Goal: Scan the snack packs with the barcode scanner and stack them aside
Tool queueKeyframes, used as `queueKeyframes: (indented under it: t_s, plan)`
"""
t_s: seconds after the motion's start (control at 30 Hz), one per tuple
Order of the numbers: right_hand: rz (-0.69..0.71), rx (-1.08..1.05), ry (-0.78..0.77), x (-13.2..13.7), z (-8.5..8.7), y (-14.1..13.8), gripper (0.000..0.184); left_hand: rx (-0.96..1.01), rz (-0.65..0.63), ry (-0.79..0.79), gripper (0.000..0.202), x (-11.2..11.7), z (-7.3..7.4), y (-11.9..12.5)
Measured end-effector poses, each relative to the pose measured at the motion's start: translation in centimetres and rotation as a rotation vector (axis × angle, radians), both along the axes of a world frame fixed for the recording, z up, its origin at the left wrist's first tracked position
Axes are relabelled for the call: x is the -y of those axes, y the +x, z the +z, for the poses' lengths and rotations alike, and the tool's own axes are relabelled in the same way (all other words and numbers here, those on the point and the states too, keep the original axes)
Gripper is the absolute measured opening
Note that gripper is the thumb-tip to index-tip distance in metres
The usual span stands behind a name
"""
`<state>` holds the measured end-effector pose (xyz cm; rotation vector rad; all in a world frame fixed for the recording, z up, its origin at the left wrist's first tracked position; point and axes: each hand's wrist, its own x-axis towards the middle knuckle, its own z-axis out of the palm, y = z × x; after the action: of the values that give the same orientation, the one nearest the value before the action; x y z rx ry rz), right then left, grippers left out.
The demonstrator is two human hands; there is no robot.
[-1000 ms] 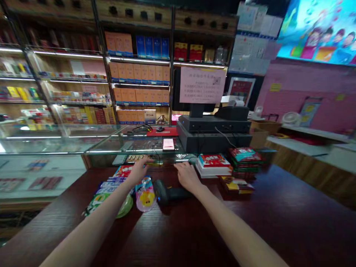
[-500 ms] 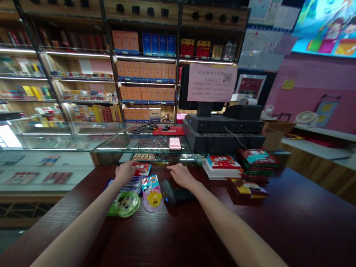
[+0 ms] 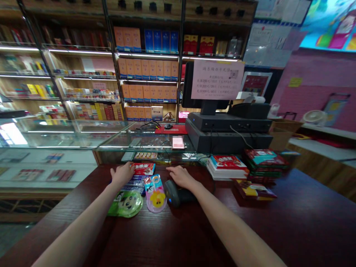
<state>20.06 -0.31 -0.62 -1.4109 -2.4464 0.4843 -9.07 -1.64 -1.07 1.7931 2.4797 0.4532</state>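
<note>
My left hand (image 3: 121,174) lies flat with spread fingers on the dark wooden counter (image 3: 178,230), resting on a blue snack pack (image 3: 135,182) next to a red snack pack (image 3: 143,168). My right hand (image 3: 181,175) lies palm down, fingers stretched out, just above a black barcode scanner (image 3: 175,193) that lies on the counter under my wrist. Between my arms are a pink sachet with a yellow duck (image 3: 155,191) and a round green pouch with a cartoon face (image 3: 125,204). Neither hand grips anything.
Stacks of red and green packs (image 3: 228,166) (image 3: 264,161) stand on the counter's right. Behind is a glass display case (image 3: 144,142), a black till with a monitor carrying a pink notice (image 3: 217,79), and shelves of boxed goods (image 3: 147,70).
My left hand slid left off the red pack onto the blue pack. The right hand stayed by the scanner. The view shifted slightly left and up.
</note>
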Motion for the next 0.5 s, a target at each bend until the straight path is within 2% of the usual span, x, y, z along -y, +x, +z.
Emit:
queueKeyframes:
  t_s: [0.17,0.5]
  plan:
    - [-0.013,0.004,-0.034,-0.2,-0.2,0.0,0.048,0.059,-0.045,-0.013,0.048,-0.7,0.0,1.0]
    - [-0.066,-0.006,-0.096,-0.4,-0.6,0.8,0.048,0.13,-0.164,0.022,0.043,-1.2,-0.1,4.6]
